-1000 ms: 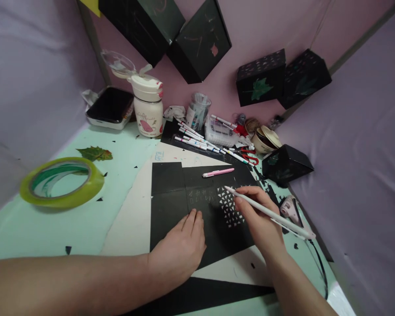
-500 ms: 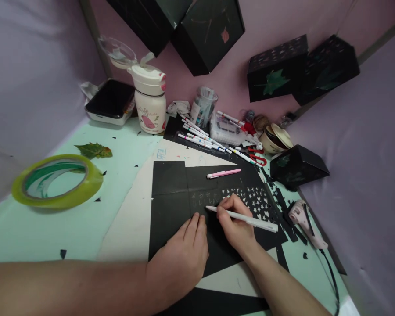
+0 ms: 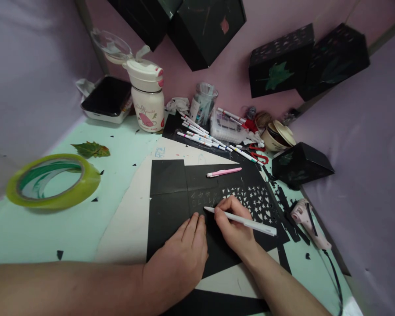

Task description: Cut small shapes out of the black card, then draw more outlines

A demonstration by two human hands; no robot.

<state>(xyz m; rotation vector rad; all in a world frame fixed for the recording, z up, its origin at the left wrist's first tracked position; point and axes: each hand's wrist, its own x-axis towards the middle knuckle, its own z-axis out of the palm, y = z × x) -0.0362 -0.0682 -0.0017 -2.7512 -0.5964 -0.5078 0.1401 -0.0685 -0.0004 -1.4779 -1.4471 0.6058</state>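
A sheet of black card [image 3: 167,210] with fold lines lies under both hands. Flat on it, fingers stretched out, rests my left hand [image 3: 181,259]. My right hand [image 3: 235,226] grips a white pen [image 3: 250,223], its tip at the card just beyond my left fingertips. Faint light marks, like letters or numbers, show near the tip. Star, heart and triangle cut-outs [image 3: 258,199] fill the card's right part, partly hidden by my right hand. A pink pen [image 3: 224,172] lies near the card's far edge.
Several white markers [image 3: 197,138] lie behind the card, near red-handled scissors [image 3: 258,154]. A tape roll [image 3: 88,188] and leaf [image 3: 90,149] lie left; a bottle [image 3: 148,105] stands behind. A pink corded tool [image 3: 311,224] and black box [image 3: 299,166] are right. Black boxes [image 3: 279,66] hang above.
The view has shifted slightly. The pen in my right hand stays close to the same spot on the card, and my left hand remains flat in place.
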